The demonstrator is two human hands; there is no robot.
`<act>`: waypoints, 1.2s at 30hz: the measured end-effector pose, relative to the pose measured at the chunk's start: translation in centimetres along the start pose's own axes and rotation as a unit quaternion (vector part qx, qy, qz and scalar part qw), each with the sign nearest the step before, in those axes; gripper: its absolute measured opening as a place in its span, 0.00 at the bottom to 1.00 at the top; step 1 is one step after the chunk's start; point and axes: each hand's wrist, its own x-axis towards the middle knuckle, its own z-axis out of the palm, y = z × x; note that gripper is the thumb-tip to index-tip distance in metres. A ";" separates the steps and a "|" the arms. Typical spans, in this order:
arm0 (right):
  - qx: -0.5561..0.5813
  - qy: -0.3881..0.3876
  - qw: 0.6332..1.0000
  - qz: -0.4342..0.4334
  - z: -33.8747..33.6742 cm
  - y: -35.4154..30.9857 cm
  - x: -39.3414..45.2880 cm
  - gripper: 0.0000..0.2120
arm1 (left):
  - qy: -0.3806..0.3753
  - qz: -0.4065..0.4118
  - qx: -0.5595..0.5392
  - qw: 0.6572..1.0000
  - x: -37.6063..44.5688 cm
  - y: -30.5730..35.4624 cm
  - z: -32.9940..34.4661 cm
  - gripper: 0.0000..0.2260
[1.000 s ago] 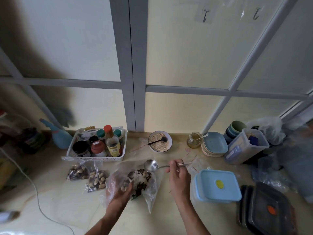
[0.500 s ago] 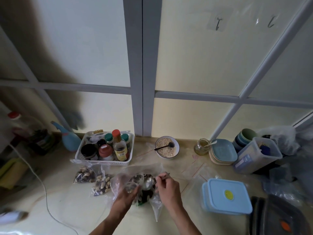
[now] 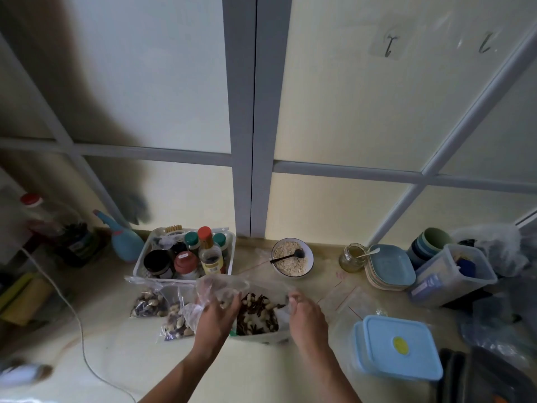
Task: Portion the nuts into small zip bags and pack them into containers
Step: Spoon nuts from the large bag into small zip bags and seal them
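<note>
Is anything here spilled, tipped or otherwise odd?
Nothing stands out. The nuts stay inside the big bag, two filled zip bags lie flat beside it, and the blue-lidded container sits closed.

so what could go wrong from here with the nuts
1. The left hand grips a small clear bag right over the big open bag of nuts; if its mouth sags, nuts may scatter on the counter.
2. The right hand pinches only the big bag's edge, so it could slump and spill.
3. Two filled bags lie close beside the left hand and could get knocked.
</note>
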 end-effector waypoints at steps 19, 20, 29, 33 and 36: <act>-0.009 0.009 0.999 -0.029 0.2 -0.7 -0.7 0.12 | -0.073 0.072 0.091 0.991 0.1 -2.7 -0.1 0.14; -0.008 0.008 0.999 -0.033 0.5 -0.7 -0.8 0.12 | -0.081 0.093 0.104 0.987 0.1 -2.6 -0.3 0.16; -0.014 0.031 0.995 -0.095 3.3 -3.0 -2.1 0.12 | -0.088 0.137 0.114 0.980 -0.1 -5.0 0.3 0.21; 0.003 0.064 0.993 -0.096 5.5 -3.6 -2.6 0.07 | -0.012 0.107 0.102 0.989 -1.2 -4.3 0.1 0.27; 0.027 0.112 0.987 -0.112 6.9 -2.9 -2.6 0.05 | 0.018 0.093 0.113 0.989 -1.4 -3.9 0.1 0.31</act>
